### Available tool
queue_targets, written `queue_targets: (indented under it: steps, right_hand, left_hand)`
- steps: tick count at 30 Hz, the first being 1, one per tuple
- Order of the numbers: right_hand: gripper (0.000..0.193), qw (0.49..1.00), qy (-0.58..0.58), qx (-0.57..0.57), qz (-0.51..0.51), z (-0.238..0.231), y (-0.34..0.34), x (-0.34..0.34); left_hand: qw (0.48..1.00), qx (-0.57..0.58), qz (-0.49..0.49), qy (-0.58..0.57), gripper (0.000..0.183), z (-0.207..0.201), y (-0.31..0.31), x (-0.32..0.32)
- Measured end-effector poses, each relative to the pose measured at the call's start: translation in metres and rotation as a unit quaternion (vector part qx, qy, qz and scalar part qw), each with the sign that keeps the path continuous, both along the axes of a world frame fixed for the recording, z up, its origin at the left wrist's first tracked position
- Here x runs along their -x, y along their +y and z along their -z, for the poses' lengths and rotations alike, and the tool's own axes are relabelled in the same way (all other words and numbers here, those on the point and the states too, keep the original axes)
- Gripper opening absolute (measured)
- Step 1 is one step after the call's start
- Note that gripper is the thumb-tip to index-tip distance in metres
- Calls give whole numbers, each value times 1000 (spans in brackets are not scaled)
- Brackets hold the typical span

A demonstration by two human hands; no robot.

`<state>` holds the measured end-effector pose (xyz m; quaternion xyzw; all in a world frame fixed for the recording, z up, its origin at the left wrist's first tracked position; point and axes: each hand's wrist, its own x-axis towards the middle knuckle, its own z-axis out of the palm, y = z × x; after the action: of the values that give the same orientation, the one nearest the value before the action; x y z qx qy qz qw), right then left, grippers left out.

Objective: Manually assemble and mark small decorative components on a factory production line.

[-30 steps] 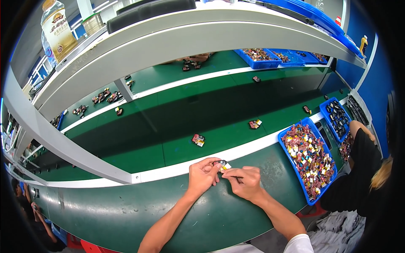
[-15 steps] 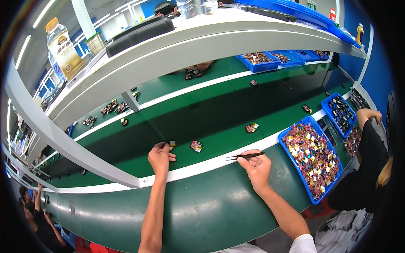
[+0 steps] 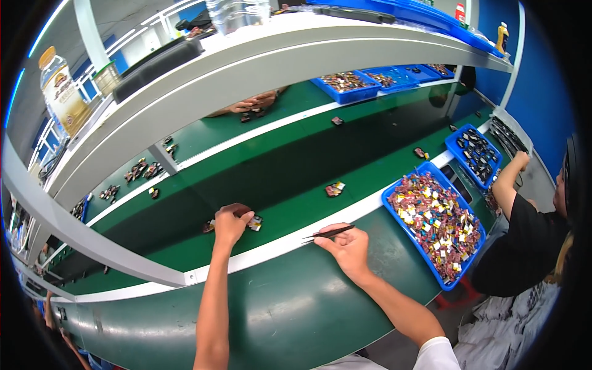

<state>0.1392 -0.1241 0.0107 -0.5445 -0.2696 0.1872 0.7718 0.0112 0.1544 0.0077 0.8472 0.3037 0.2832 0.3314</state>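
Note:
My right hand (image 3: 349, 251) pinches black tweezers (image 3: 330, 234), their tips pointing left over the white rail. On the green belt, my left hand (image 3: 231, 225) bends down with its fingers curled and their tips hidden. From beneath its left side peeks a small dark-and-red part (image 3: 209, 226). Beside its thumb lies another small part with a white-and-yellow tag (image 3: 254, 223). Whether the left fingers grip either one does not show. Further right on the belt rests a similar tagged part (image 3: 335, 189).
A blue tray (image 3: 445, 285) heaped with such parts stands at right; a second blue tray (image 3: 498, 152) holds black pieces. A co-worker's arm (image 3: 509, 185) reaches in beyond it. Another person's hands (image 3: 253, 103) work across the belt. A grey shelf (image 3: 296, 55) spans overhead.
The view has swung right. My left hand has moved over the small parts, its fingers bending down. The tweezers stay in my right hand. The co-worker's arm at right has stretched forward.

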Motion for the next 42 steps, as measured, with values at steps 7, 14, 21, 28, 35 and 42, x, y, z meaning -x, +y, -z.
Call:
queue_targets:
  steps: [7,14,21,28,35,42]
  right_hand:
    - [18,999,-11,49,-21,-7,-3,0]
    - [17,998,-10,62,-8,-1,-3,-2]
    - [17,997,-16,71,-20,-3,0,3]
    - [15,1000,10,25,-16,-2,-4,-5]
    - [15,994,-57,85,-30,-12,-5,6]
    - [18,985,-122,122,3,-6,-5,7]
  left_hand:
    - [995,41,-30,88,8,-4,5,5]
    - [983,168,-54,52,12,-17,-15,19]
    - [947,305,-27,-98,10,-25,-71,21]
    - [908,378,47,-172,15,-8,-137,-7]
    - [910,364,47,-194,16,-1,-151,-3]
    - [910,361,44,-197,14,1,-154,-4]
